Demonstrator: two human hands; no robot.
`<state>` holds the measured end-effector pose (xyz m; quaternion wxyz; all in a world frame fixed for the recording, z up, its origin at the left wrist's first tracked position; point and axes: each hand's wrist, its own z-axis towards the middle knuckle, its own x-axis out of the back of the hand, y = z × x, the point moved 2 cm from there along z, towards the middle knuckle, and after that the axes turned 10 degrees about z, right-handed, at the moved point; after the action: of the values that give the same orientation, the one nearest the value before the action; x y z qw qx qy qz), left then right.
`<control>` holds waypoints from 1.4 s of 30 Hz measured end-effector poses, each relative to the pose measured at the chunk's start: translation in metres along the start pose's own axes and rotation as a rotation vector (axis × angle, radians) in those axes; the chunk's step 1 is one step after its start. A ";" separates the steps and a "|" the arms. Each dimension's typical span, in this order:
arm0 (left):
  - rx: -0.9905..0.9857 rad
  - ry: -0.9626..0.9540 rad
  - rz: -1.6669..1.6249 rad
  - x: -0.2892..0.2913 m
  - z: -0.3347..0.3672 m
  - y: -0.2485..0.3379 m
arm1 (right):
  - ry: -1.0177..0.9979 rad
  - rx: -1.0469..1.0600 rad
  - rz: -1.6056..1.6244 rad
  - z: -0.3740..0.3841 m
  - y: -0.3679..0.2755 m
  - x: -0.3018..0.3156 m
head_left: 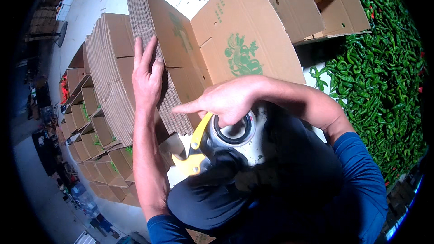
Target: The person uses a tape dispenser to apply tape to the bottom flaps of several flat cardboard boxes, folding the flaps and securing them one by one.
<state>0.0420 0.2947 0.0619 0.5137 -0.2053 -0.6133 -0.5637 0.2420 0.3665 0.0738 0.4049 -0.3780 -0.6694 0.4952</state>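
Note:
A stack of flattened cardboard cartons (174, 116) stands on edge in front of me. Its nearest carton (272, 54) is folded outward, showing a green vegetable print. Against the stack's left edges rests my left hand (147, 74), open, with fingers stretched upward. My right hand (224, 101) is closed round a yellow tape dispenser (201, 131) with a wide tape roll (233, 131). Its index finger points left at the stack's edges; whether it touches them I cannot tell. The hand hides part of the dispenser's grip.
A second stack of flat cartons (106, 72) leans on the left. Beyond it stand rows of opened cartons (101, 129), some holding green peppers. An opened carton (296, 7) stands at the far right, beside a broad heap of green peppers (368, 77).

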 end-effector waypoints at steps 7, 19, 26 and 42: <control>0.002 0.001 0.017 0.001 -0.003 -0.003 | -0.120 -0.246 -0.075 -0.017 0.002 0.006; -0.011 -0.045 -0.096 0.008 -0.006 -0.021 | 0.703 -0.156 0.687 -0.105 0.034 -0.033; 0.048 -0.033 -0.023 0.014 -0.011 -0.027 | 1.262 -0.276 1.525 0.041 0.138 0.004; 0.001 -0.048 -0.047 0.016 -0.015 -0.037 | 0.805 -0.327 0.263 0.077 0.169 0.074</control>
<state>0.0108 0.2658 0.0550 0.4855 -0.2039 -0.6306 -0.5702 0.1601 0.4442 -0.0918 0.5015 -0.6813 -0.4743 0.2436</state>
